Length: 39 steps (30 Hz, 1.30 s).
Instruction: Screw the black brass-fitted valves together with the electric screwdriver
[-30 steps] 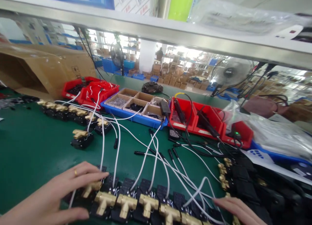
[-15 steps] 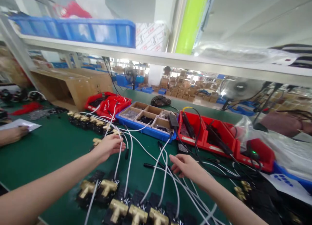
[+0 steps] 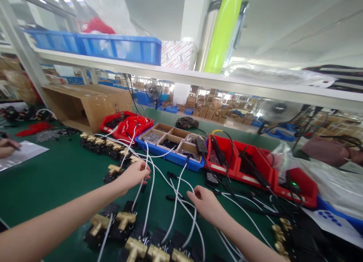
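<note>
My left hand (image 3: pixel 137 174) is closed round a white cable (image 3: pixel 147 150), which runs between its fingers and rises above them. A black plug end hangs just below these fingers. With its fingers curled, my right hand (image 3: pixel 204 203) is beside another white cable (image 3: pixel 194 212); what its fingertips hold, if anything, is hidden. Below both hands, brass valves (image 3: pixel 135 248) on black bodies stand in a row with white cables coming from them. Farther back on the left is a second row of brass valves (image 3: pixel 113 145).
A blue tray (image 3: pixel 170 156) of small parts in compartments is ahead, between red bins (image 3: pixel 246 175) and a red bin (image 3: pixel 109 130) with red bags. A cardboard box (image 3: pixel 107 106) stands back left. Another person's hand (image 3: pixel 8 146) holds a pen over paper. Overhead runs a shelf (image 3: pixel 136 67).
My right hand has moved left and its fingers have curled in. My left hand has shifted slightly right with the cable. The other person's hand has moved left across the paper.
</note>
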Motion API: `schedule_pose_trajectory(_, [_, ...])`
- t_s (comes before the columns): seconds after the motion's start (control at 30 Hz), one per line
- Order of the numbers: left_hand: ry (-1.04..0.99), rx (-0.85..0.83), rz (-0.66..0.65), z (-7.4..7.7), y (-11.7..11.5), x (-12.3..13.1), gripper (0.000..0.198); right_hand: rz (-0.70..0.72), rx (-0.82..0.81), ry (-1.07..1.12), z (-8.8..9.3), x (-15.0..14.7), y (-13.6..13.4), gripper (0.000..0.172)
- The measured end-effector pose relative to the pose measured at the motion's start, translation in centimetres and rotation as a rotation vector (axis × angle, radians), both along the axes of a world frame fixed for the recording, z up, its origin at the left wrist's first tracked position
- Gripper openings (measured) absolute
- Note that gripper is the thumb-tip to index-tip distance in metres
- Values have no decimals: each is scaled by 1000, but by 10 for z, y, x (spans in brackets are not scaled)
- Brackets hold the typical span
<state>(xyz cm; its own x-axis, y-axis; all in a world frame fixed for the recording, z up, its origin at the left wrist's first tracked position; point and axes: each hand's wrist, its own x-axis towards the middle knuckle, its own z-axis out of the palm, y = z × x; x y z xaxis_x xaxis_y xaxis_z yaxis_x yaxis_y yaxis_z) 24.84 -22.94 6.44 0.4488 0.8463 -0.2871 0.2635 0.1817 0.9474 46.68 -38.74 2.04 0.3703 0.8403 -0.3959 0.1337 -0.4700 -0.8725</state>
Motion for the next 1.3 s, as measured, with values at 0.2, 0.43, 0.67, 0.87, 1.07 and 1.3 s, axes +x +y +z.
schedule_pose_trajectory(0.2, [38, -181, -184, -13, -17, 37, 67, 57, -141, 358, -1, -21, 17, 37])
schedule_pose_trajectory(0.43, [45, -4, -273, 5, -39, 24, 62, -30, 227, 621, 8, -42, 5, 17])
schedule_pose_trajectory(0.67, [7, 41, -126, 14, -37, -11, 67, -284, 481, 878, 42, -31, -59, 40])
schedule_pose_trajectory(0.87, [76, 98, -304, 20, -37, -17, 68, -397, 449, 819, 36, -8, -85, 38])
schedule_pose_trajectory(1.07, [-2, -14, -194, 0, -16, 7, 50, -333, 370, 768, 23, -4, -85, 41])
schedule_pose_trajectory(1.3, [-307, -54, 43, -5, -5, 18, 37, -242, 416, 703, 28, -9, -87, 43])
